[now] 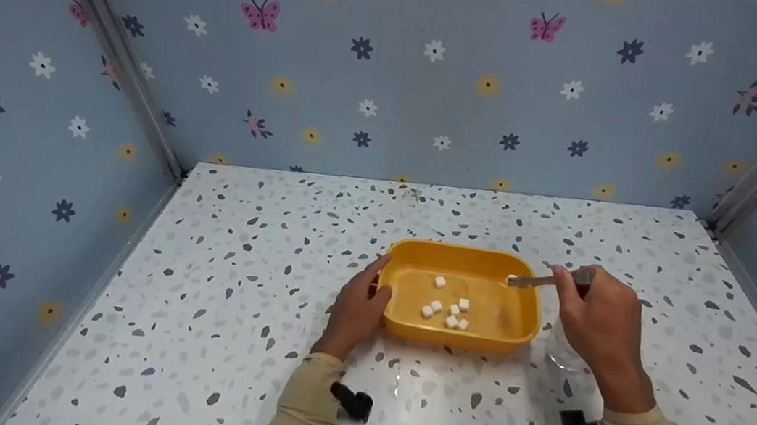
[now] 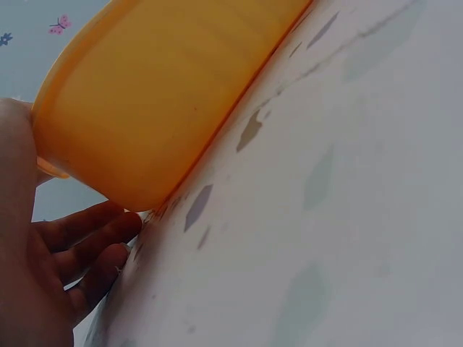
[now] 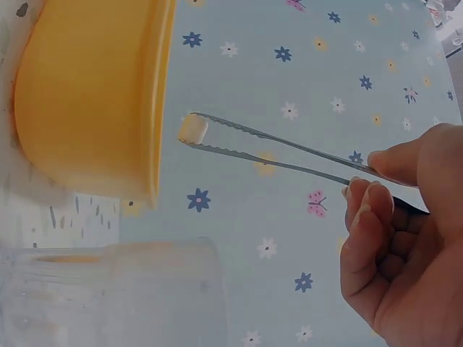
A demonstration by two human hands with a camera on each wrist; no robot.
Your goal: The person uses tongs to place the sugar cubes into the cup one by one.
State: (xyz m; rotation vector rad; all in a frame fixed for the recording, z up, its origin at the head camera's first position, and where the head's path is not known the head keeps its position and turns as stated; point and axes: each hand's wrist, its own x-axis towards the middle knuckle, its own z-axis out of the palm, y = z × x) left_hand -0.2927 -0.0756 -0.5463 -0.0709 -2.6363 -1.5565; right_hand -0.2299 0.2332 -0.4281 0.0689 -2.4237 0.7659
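Observation:
A yellow rectangular tub (image 1: 457,338) rests on the table, with several small white cubes (image 1: 440,282) on its floor. My left hand (image 1: 358,312) grips the tub's left end; in the left wrist view its fingers (image 2: 90,246) lie low by the tub's base. My right hand (image 1: 602,319) pinches metal tongs (image 1: 538,281) between thumb and fingers. One white cube (image 3: 194,129) is clamped between the serrated tips, above the right part of the tub. A clear cup (image 3: 159,289) stands just right of the tub, partly hidden by my right hand in the head view.
The white speckled table (image 1: 228,295) runs back to a blue flowered wall (image 1: 404,70). Similar side panels (image 1: 1,192) with metal corner posts close it in on the left and right. Black straps (image 1: 351,402) show at both wrists.

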